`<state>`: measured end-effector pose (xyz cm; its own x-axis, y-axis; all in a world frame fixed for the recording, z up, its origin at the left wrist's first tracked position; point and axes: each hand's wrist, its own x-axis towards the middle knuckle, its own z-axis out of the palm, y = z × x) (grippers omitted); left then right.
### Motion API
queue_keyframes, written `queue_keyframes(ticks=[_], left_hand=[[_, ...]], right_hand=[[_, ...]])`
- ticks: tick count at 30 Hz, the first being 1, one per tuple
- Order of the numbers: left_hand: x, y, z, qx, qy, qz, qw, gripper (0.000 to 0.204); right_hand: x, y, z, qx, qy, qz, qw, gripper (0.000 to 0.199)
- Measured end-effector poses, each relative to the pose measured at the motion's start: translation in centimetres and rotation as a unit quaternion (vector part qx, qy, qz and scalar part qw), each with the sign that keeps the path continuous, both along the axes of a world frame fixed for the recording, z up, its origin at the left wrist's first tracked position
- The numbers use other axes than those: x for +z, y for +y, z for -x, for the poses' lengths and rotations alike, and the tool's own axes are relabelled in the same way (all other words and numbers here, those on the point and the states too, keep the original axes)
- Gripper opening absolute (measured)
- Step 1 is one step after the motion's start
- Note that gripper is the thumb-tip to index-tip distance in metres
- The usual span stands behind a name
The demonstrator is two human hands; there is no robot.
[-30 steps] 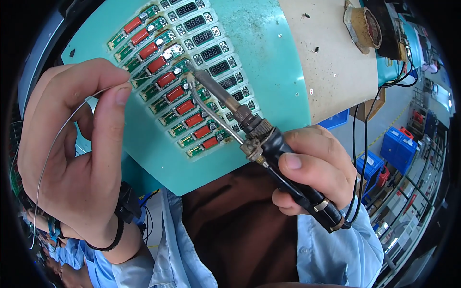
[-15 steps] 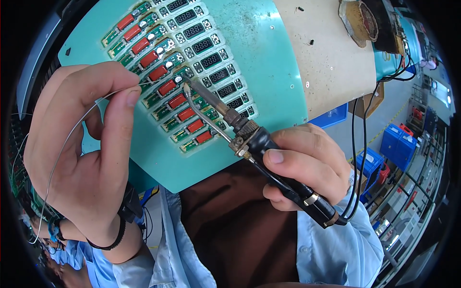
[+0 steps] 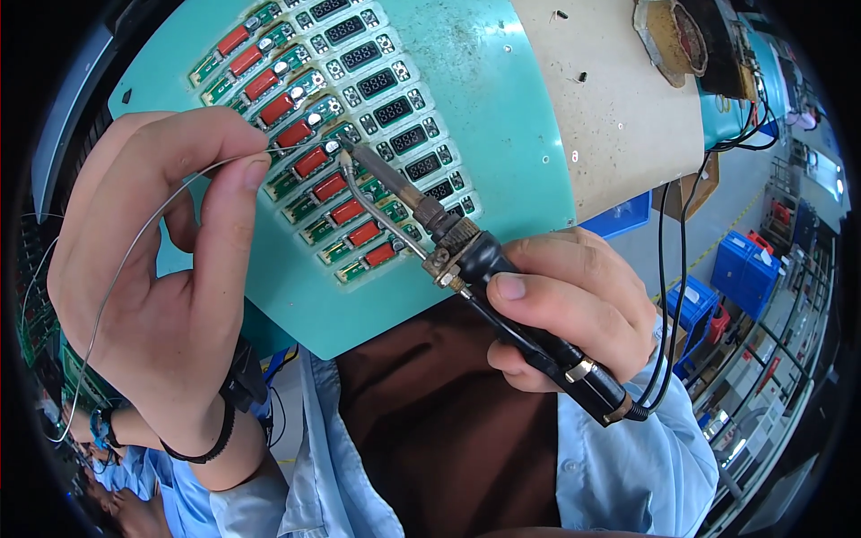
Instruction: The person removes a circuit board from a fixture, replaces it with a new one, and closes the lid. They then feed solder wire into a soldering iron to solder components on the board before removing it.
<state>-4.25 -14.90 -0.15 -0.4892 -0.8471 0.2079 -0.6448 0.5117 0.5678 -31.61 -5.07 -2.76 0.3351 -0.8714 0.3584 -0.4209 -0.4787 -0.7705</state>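
My left hand (image 3: 170, 242) pinches a thin strand of solder wire (image 3: 132, 247) between thumb and forefinger; the strand loops down past my wrist. Wrapped in my right hand (image 3: 578, 309) is a black soldering iron (image 3: 489, 269) with a bent metal tube (image 3: 381, 215) along its shaft. The iron's tip and the wire's end come together over one small green circuit board in the row, close to a red rectangular component (image 3: 310, 161). Whether they touch is too small to tell. Several such boards lie side by side in a teal tray (image 3: 309, 314), each with a black digit display (image 3: 393, 111).
A beige board (image 3: 619, 117) adjoins the tray on the right, with a round brownish holder (image 3: 668, 40) at its far end. Black cables (image 3: 683, 233) hang from the right side. Blue bins (image 3: 744, 260) stand beyond; a co-worker's arm (image 3: 134, 430) shows at lower left.
My left hand has shifted slightly right and the wire's end has moved closer to the iron's tip. The soldering iron has moved slightly up and left.
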Motion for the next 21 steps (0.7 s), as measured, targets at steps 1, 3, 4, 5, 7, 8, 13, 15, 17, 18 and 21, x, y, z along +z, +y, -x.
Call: queue_keyframes(ticks=[1,3,4,5,7,8,13,15,17,18,21], left_hand=[[0.0,0.0,0.0,-0.002,-0.001,0.001,1.000,0.010],[0.1,0.0,0.1,-0.005,-0.002,0.001,1.000,0.010],[0.2,0.0,0.1,-0.001,-0.007,0.000,1.000,0.010],[0.2,0.0,0.1,0.003,-0.011,-0.002,1.000,0.010],[0.2,0.1,0.1,0.006,-0.015,-0.003,1.000,0.009],[0.1,0.1,-0.1,0.006,-0.002,0.005,1.000,0.009],[0.3,0.7,-0.5,0.018,0.018,0.014,1.000,0.009],[0.5,0.9,-0.5,0.026,0.015,0.011,0.999,0.008],[0.6,1.3,-0.5,0.020,0.007,0.015,1.000,0.009],[0.5,1.3,-0.3,0.014,0.005,0.017,1.000,0.009],[0.2,1.4,0.4,0.008,0.005,0.010,1.000,0.009]], right_hand=[[-0.1,0.0,0.0,-0.001,-0.001,0.002,1.000,0.039],[-0.1,0.0,0.0,-0.002,-0.003,0.004,1.000,0.039],[-0.1,0.0,0.0,-0.002,-0.003,0.004,1.000,0.039],[-0.1,0.0,0.0,-0.001,-0.002,0.003,1.000,0.038],[-0.1,0.1,0.0,-0.001,-0.002,0.002,1.000,0.038],[-0.2,0.2,0.0,-0.004,-0.008,0.006,1.000,0.038],[0.2,0.8,0.4,-0.014,-0.018,0.013,1.000,0.037],[0.5,0.9,0.4,-0.014,-0.016,0.013,1.000,0.037],[0.5,1.0,0.3,-0.011,-0.008,0.016,1.000,0.037],[0.5,1.2,0.4,-0.012,-0.002,0.017,1.000,0.037],[0.1,1.7,0.7,-0.016,0.001,0.019,1.000,0.037]])
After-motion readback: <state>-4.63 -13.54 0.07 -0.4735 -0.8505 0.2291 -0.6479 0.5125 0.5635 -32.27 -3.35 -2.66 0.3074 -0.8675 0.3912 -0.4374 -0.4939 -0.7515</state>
